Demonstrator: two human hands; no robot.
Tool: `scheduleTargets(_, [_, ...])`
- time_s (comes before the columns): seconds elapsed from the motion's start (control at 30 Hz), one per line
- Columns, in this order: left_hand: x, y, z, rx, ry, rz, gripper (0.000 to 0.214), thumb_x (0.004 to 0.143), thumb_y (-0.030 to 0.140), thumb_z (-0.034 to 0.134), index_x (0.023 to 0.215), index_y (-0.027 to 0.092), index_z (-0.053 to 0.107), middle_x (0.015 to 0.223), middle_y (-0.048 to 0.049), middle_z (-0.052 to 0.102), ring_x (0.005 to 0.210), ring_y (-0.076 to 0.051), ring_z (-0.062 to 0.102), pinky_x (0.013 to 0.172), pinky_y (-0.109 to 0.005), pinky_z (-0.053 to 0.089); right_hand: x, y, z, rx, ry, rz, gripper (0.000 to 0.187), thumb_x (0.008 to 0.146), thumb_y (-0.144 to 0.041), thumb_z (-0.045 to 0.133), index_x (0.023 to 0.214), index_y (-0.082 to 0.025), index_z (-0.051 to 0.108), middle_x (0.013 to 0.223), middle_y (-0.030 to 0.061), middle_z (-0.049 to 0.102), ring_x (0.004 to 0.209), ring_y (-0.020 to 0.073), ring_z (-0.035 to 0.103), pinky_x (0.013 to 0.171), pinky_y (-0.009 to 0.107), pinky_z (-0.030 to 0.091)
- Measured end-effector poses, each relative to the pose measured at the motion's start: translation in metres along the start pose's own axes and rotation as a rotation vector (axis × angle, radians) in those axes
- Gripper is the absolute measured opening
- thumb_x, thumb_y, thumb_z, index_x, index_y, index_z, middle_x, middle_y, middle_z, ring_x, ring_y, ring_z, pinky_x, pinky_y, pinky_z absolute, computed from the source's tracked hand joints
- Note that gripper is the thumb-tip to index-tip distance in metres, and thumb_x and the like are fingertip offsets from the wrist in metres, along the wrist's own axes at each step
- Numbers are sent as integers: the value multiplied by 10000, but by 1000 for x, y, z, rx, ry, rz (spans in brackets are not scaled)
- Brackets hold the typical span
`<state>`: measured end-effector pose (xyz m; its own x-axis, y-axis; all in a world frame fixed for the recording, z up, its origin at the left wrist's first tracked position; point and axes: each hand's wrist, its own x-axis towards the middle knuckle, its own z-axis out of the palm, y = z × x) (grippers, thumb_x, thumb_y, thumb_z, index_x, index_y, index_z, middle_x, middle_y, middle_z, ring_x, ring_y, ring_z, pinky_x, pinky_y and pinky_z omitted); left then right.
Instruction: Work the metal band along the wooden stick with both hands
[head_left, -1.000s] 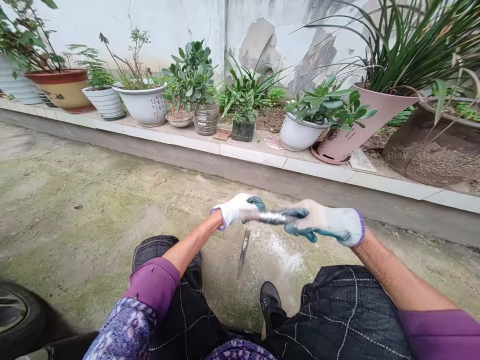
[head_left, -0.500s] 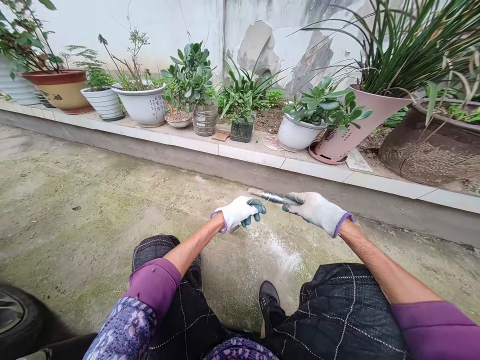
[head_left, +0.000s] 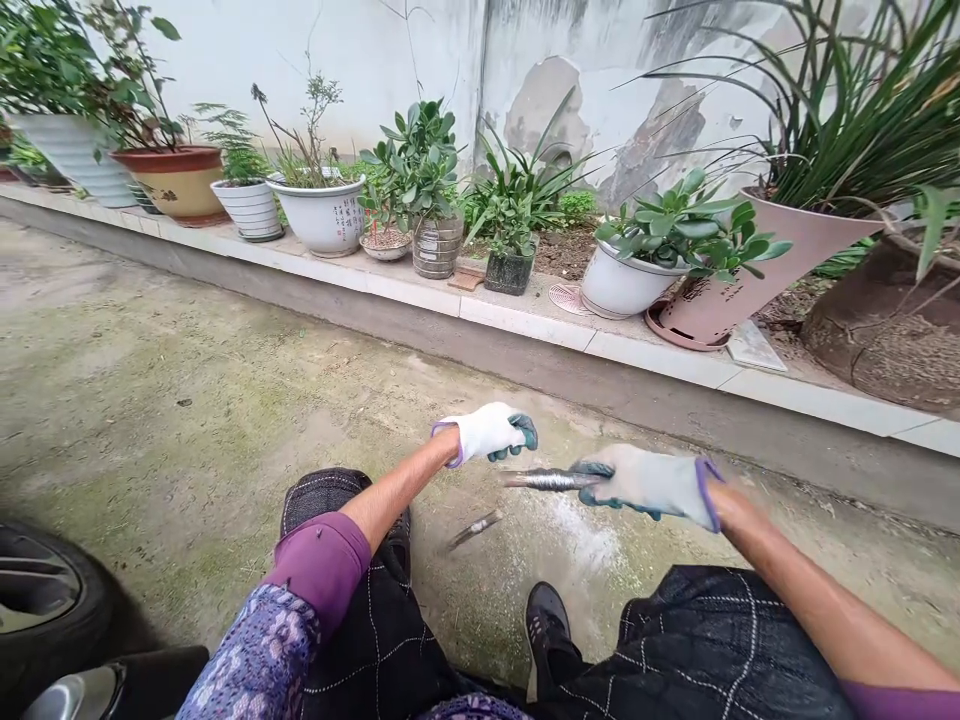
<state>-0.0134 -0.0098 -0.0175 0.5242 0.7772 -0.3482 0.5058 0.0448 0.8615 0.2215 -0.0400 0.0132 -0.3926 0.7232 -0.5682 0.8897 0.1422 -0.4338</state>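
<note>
1. The right hand [head_left: 649, 487], in a white knit glove, has its green-coated fingers [head_left: 592, 470] clamped on a ribbed silvery metal rod [head_left: 547, 480], held level above the concrete ground [head_left: 225, 400].
2. The left hand [head_left: 487, 433], gloved alike, is near the rod's tip, fingers curled together on nothing visible.
3. A blurred narrow metal strip [head_left: 474, 530] shows below, left of a whitish powder patch [head_left: 585, 535].
4. Farther off, potted plants [head_left: 322, 220] line a tiled ledge [head_left: 525, 325] before a peeling wall [head_left: 540, 100].

Your right glove [head_left: 645, 487] hides one end of the blurred metal bar [head_left: 551, 480], and the streaked sliver [head_left: 474, 530] below is too blurred to name.
</note>
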Motion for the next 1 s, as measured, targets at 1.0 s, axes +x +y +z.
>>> scheduleTargets(1.0, [-2,-1,5,-121,2,28,102,764,142,610,816,173,691,567,36,564,442,-55,456,451,-158,395,17,9,7,-330,152,100,179,789,-273,596,893,-177,706,696,35,621,575,131,506,529,254,351])
